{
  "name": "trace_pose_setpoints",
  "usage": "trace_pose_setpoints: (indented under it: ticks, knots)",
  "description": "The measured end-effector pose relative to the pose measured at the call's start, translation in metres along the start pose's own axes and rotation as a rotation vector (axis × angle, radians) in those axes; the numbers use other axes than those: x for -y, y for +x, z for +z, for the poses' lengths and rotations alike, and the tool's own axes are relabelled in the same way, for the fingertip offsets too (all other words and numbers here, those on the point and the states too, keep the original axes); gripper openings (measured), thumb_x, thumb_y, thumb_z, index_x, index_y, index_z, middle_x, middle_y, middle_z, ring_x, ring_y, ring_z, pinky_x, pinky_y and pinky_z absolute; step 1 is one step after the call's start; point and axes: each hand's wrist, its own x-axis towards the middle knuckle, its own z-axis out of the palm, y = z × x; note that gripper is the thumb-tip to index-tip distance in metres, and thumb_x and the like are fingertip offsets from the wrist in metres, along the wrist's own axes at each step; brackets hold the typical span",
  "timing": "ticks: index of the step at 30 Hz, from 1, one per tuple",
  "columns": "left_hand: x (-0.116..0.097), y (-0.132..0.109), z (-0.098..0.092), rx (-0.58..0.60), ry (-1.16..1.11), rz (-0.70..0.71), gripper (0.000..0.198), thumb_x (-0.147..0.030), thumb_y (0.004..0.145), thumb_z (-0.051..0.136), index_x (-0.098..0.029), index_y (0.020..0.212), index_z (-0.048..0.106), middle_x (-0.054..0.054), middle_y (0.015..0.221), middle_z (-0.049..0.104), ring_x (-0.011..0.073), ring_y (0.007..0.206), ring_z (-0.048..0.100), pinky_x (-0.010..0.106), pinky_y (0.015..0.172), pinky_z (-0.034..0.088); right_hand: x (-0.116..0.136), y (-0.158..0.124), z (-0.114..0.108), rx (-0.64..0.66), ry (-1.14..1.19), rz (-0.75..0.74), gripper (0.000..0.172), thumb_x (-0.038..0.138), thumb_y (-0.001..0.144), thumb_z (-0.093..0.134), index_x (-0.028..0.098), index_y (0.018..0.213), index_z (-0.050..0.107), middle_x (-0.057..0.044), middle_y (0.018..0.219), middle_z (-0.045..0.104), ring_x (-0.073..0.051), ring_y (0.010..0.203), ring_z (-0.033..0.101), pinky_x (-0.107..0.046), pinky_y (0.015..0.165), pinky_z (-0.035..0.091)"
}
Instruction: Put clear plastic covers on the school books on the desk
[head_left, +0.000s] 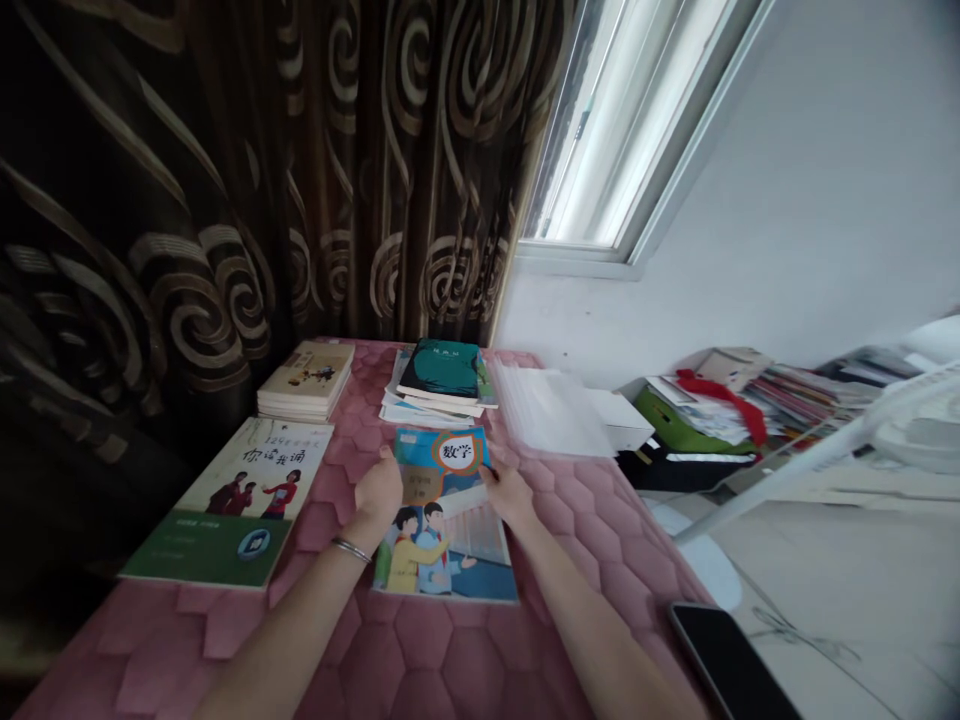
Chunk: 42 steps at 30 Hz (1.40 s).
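Two hands flank one blue textbook (pixel 450 575) in the head view, the left hand (pixel 379 492) at its left edge and the right hand (pixel 510 492) at its right. Neither is clearly nearer: the cover fills the gap between them, its long axis running away from the person, roughly in line with that gap. Both meet the far half of the book, so its near half lies on the person's side of the hands, between the forearms. Each hand looks closed on its edge, fingers curled in; those beneath the book are hidden, so how firm the hold is, and whether the far end is off the tabletop (pixel 457 665), I cannot tell.

Left of the left hand, well apart from it, lies a green-and-white book (pixel 202 545); farther off, beyond that hand, sits a tan stack (pixel 300 375). Straight beyond both hands is a pile topped by a teal book (pixel 439 368). Clear plastic sheets (pixel 544 410) lie beyond the right hand and to its right; a phone (pixel 731 660) is nearer the person, on its right.
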Motion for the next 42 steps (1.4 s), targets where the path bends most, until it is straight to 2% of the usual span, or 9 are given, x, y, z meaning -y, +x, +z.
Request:
trace_pose_setpoints:
  ticks: [3,6,9,11,13,17,25,30,42]
  knots:
    - [-0.002,0.001,0.000,-0.029,0.050,0.008,0.042,-0.004,0.092,0.028,-0.004,0.127,0.050,0.020,0.092,0.071,0.0248,0.085,0.072,0.034,0.071,0.055,0.009,-0.002,0.001,-0.028,-0.034,0.068,0.033,0.030,0.094,0.044,0.020,0.116,0.066,-0.010,0.098,0.074,-0.022,0.094,0.069,-0.031,0.082,0.050]
    - [-0.013,-0.001,0.001,-0.092,0.095,0.031,0.044,-0.004,0.092,0.026,-0.007,0.127,0.052,0.024,0.112,0.065,0.0272,0.096,0.069,0.042,0.081,0.054,0.017,-0.006,0.002,-0.045,-0.051,0.085,0.037,0.025,0.095,0.042,0.016,0.128,0.058,-0.013,0.106,0.072,-0.023,0.101,0.068,-0.030,0.084,0.049]
    - [-0.031,-0.011,0.012,-0.150,0.131,0.243,0.045,-0.007,0.093,0.031,-0.012,0.132,0.051,0.020,0.140,0.050,0.0284,0.122,0.055,0.048,0.102,0.042,0.023,-0.010,0.001,-0.058,-0.059,0.089,0.043,0.022,0.096,0.039,0.011,0.137,0.048,-0.016,0.110,0.071,-0.024,0.102,0.068,-0.029,0.085,0.049]
    - [-0.042,-0.020,0.024,-0.119,0.106,0.453,0.044,-0.017,0.094,0.037,-0.015,0.137,0.049,0.014,0.148,0.043,0.0279,0.135,0.041,0.048,0.112,0.032,0.024,-0.013,0.001,-0.074,-0.054,0.085,0.045,0.022,0.097,0.038,0.010,0.140,0.043,-0.016,0.111,0.070,-0.024,0.101,0.068,-0.029,0.082,0.049]
    - [-0.047,-0.027,0.036,-0.092,0.052,0.548,0.048,-0.028,0.096,0.037,-0.015,0.141,0.044,0.012,0.151,0.039,0.0269,0.141,0.033,0.049,0.116,0.025,0.025,-0.014,0.000,-0.089,-0.046,0.076,0.046,0.023,0.097,0.039,0.012,0.141,0.041,-0.015,0.111,0.071,-0.023,0.099,0.069,-0.028,0.080,0.050]
    - [-0.035,-0.026,0.045,-0.108,0.024,0.528,0.057,-0.038,0.096,0.034,-0.009,0.145,0.037,0.014,0.153,0.034,0.0261,0.142,0.030,0.046,0.118,0.022,0.027,-0.016,-0.003,-0.075,-0.069,0.076,0.045,0.022,0.097,0.039,0.012,0.141,0.044,-0.015,0.107,0.072,-0.023,0.096,0.070,-0.027,0.079,0.051]
    - [0.003,-0.012,0.031,-0.051,0.113,0.395,0.057,-0.034,0.096,0.030,-0.007,0.147,0.033,0.013,0.156,0.027,0.0236,0.143,0.028,0.040,0.117,0.024,0.027,-0.014,-0.006,-0.067,-0.064,0.021,0.046,0.021,0.096,0.038,0.018,0.140,0.046,-0.012,0.109,0.072,-0.023,0.095,0.070,-0.028,0.079,0.051]
    - [0.002,-0.015,0.027,-0.041,0.136,0.369,0.058,-0.033,0.096,0.028,-0.006,0.148,0.031,0.012,0.157,0.024,0.0228,0.145,0.024,0.041,0.118,0.020,0.028,-0.014,-0.005,-0.069,-0.185,0.040,0.047,0.025,0.096,0.038,0.016,0.142,0.044,-0.014,0.103,0.073,-0.023,0.090,0.071,-0.029,0.076,0.051]
    - [0.001,-0.019,0.026,-0.120,0.144,0.453,0.055,-0.033,0.096,0.031,-0.007,0.143,0.041,0.017,0.152,0.036,0.0266,0.141,0.033,0.049,0.118,0.017,0.027,-0.033,-0.011,0.019,-0.299,0.041,0.047,0.025,0.099,0.030,0.016,0.143,0.044,-0.015,0.120,0.065,-0.022,0.101,0.066,-0.030,0.084,0.048]
